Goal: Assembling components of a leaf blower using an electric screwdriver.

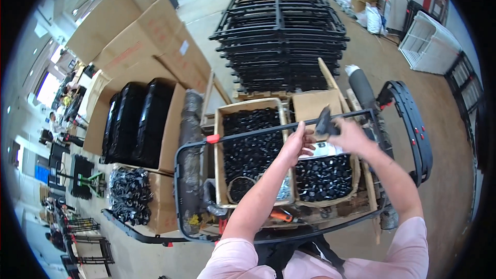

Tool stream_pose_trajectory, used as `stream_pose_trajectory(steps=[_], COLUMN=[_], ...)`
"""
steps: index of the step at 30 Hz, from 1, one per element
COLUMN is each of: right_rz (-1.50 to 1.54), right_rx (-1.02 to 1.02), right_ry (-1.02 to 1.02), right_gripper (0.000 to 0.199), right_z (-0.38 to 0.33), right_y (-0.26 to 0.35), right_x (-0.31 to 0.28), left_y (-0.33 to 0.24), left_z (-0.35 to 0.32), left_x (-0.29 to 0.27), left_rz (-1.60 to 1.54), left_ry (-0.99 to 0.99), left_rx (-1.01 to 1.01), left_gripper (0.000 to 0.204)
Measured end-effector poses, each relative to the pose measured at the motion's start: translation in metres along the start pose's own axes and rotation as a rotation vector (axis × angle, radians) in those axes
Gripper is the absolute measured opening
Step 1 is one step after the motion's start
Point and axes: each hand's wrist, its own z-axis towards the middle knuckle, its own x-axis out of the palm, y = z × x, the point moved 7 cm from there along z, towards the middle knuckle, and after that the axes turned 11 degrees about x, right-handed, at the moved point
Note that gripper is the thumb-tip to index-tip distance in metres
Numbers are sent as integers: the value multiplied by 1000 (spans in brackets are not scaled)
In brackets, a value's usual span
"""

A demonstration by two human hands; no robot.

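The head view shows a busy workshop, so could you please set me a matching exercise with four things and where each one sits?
Things:
1. Small black part
2. Stack of black metal frames
3. Red cap
4. White wire crate

Places:
A. On the black bar, over the left box's edge
B. Far right, on the floor
C. In the right hand, with the left hand next to it
D. On the floor behind the boxes, upper middle

Pairs: 1-C, 2-D, 3-A, 4-B
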Motion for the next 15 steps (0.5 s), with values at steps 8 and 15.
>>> stream_pose_trajectory(steps=[8,15], right_rz=[-297,-334], right_rx=[-408,-426], right_ry=[259,287], right_gripper=[77,78], right_z=[-81,-67], right_y=[214,290], right_x=[262,379], left_y=[4,-14], left_z=[-193,-254], left_x=[-245,-354], left_rz=[692,810], left_ry=[-626,-896], left_rx=[153,125], left_gripper=[73,63])
